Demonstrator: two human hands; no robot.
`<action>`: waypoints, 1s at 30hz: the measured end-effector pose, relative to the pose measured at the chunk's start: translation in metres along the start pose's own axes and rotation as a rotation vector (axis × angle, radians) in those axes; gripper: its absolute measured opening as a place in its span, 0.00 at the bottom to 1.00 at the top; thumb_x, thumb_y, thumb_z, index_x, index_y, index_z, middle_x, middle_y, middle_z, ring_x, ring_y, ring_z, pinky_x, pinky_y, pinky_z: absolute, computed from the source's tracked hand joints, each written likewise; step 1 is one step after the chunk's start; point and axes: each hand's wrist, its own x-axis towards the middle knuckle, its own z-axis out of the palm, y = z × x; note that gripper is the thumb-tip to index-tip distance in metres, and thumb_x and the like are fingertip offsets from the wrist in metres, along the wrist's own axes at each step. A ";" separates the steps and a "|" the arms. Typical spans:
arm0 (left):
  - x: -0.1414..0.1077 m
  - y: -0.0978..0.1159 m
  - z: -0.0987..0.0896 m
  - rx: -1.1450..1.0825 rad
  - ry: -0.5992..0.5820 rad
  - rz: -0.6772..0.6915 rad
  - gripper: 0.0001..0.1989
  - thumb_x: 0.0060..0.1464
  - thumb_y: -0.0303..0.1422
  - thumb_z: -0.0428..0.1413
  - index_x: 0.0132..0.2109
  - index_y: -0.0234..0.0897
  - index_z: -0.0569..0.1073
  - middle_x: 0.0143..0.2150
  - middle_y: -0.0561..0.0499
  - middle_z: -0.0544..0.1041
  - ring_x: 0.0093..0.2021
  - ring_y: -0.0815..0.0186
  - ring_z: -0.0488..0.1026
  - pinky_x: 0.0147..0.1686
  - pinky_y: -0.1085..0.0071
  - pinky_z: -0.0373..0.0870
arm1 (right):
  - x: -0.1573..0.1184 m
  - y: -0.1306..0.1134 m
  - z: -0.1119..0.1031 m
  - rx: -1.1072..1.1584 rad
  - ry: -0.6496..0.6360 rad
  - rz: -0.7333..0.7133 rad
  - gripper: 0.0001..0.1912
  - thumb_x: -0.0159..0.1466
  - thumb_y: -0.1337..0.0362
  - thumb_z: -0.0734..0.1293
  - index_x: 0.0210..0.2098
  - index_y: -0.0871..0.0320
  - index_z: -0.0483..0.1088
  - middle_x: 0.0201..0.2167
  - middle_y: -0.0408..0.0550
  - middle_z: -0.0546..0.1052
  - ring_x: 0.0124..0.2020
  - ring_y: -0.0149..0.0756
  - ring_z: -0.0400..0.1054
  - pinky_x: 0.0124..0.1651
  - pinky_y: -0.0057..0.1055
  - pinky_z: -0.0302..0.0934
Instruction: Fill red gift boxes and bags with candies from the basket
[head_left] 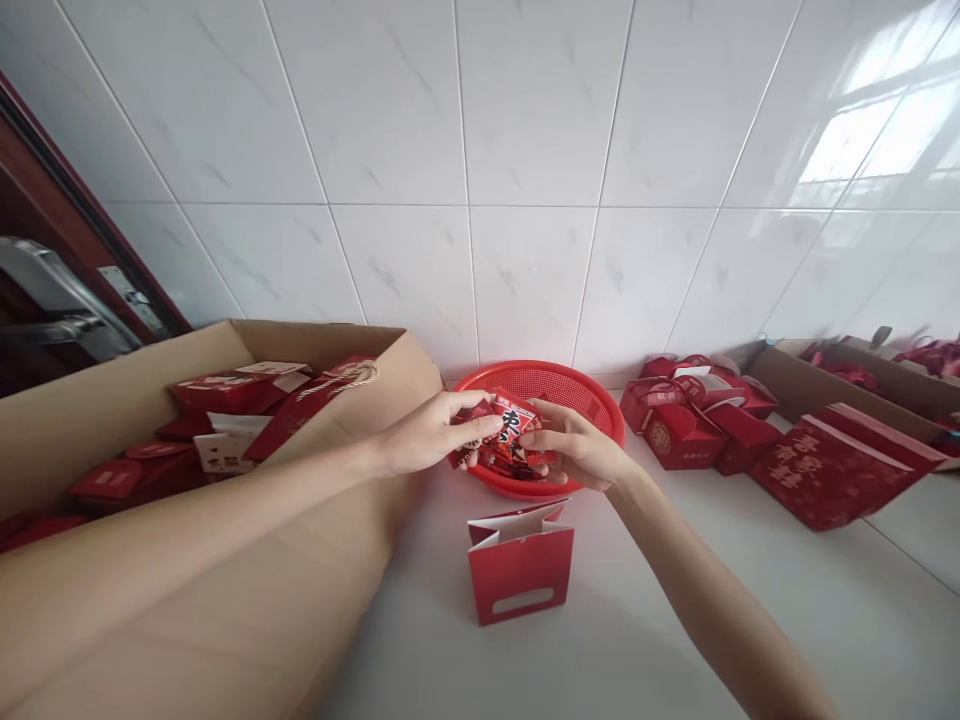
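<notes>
Red plastic with a mesh wall forms the round basket (574,385), which stands on the pale counter (615,620) against the tiled wall (390,110). Over it, the left hand (427,432) and right hand (581,445) hold shiny red packets (514,418) between them; both have their fingers partly curled, thumbs on the wrappers. How many each has hold of cannot be told, and the hands hide much of the basket's contents.

Just in front stands a red paper bag (521,570), upright, its white-lined mouth open; its bottom is out of sight. At left, a large cardboard box (322,570) holds red gift boxes (232,390), partly hidden by its near side and the left forearm. To the right of the basket sit tied red boxes (682,432), then red bags (832,475) leaning on a second cardboard box (787,380) with red items inside.
</notes>
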 end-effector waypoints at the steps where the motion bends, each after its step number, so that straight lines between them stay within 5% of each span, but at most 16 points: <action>1: -0.001 0.001 0.000 0.003 -0.001 0.001 0.18 0.59 0.48 0.57 0.42 0.36 0.72 0.27 0.57 0.68 0.25 0.71 0.68 0.27 0.73 0.67 | -0.003 0.000 0.002 -0.007 0.012 -0.014 0.20 0.56 0.60 0.76 0.43 0.58 0.67 0.26 0.38 0.69 0.21 0.24 0.62 0.16 0.19 0.50; 15: -0.014 0.021 0.008 0.059 -0.113 -0.096 0.22 0.56 0.48 0.60 0.51 0.40 0.72 0.28 0.57 0.69 0.22 0.73 0.65 0.21 0.76 0.60 | -0.034 0.001 0.021 -0.355 0.156 -0.267 0.16 0.65 0.50 0.69 0.39 0.57 0.69 0.25 0.38 0.66 0.21 0.24 0.57 0.19 0.22 0.53; 22: -0.021 0.031 0.012 0.165 -0.096 -0.083 0.14 0.55 0.43 0.58 0.40 0.37 0.77 0.26 0.55 0.70 0.21 0.73 0.62 0.19 0.76 0.58 | -0.043 -0.004 0.023 -0.398 0.113 -0.228 0.13 0.64 0.54 0.70 0.41 0.56 0.71 0.34 0.45 0.73 0.29 0.30 0.64 0.26 0.26 0.59; 25: -0.024 0.036 0.006 0.217 -0.228 -0.105 0.10 0.53 0.38 0.57 0.30 0.36 0.74 0.24 0.55 0.69 0.23 0.72 0.62 0.22 0.74 0.56 | -0.049 -0.009 0.020 -0.409 0.073 -0.191 0.10 0.67 0.57 0.67 0.44 0.55 0.71 0.37 0.47 0.73 0.34 0.33 0.67 0.34 0.29 0.65; 30: -0.037 0.041 0.013 0.470 -0.520 -0.076 0.19 0.48 0.34 0.60 0.20 0.37 0.58 0.22 0.56 0.61 0.23 0.71 0.56 0.23 0.70 0.52 | -0.056 -0.014 0.013 -0.461 0.066 -0.224 0.10 0.69 0.60 0.63 0.47 0.54 0.71 0.43 0.49 0.73 0.42 0.37 0.68 0.44 0.33 0.67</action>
